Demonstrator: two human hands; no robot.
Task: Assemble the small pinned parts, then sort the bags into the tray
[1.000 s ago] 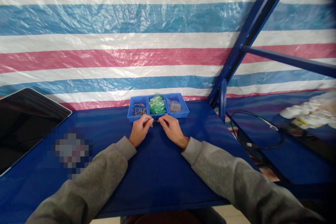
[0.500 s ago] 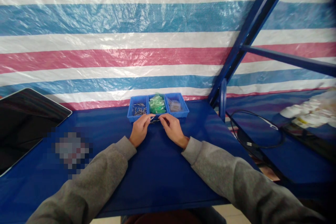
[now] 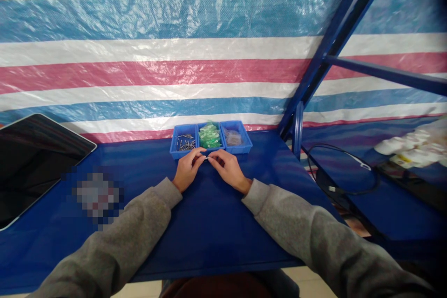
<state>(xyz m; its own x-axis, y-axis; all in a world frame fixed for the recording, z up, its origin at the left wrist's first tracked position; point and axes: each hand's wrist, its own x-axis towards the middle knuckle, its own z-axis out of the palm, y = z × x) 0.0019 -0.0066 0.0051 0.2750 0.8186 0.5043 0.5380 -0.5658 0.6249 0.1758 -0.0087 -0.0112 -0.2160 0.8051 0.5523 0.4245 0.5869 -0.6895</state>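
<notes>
"Head view, and we're live! What have you got there?"

"One small slim piece (image 3: 206,159), right where my two hands meet, just on the near side of the blue bins (image 3: 176,154)! My right hand (image 3: 228,167) seems to have one end pinched between thumb and finger. My left hand (image 3: 187,167) is up at the other end, thumb and forefinger curved in, but whether that grip is closed I cannot tell: the fingers hide it."

"How's it going to handle?"

"Light, I'd judge, next to nothing to carry! Probably stiff, and if it's smooth it could slip or roll between fingertips. Fragile? Too small from up here to say. Best hold, I reckon, is a fingertip pinch near each end, no hard squeeze, with the middle left free."

"And the pose?"

"Neat, nearly mirrored! My grey sleeves (image 3: 143,219) slant inward from both sides, wrists low over the blue table (image 3: 209,223), backs of the hands up, fingertips almost meeting. Behind them, look: slim metal pieces (image 3: 186,143) in the bin on my left, crumpled green plastic (image 3: 209,136) in the middle one, and what looks like clear plastic (image 3: 233,138) on my right!"
</notes>
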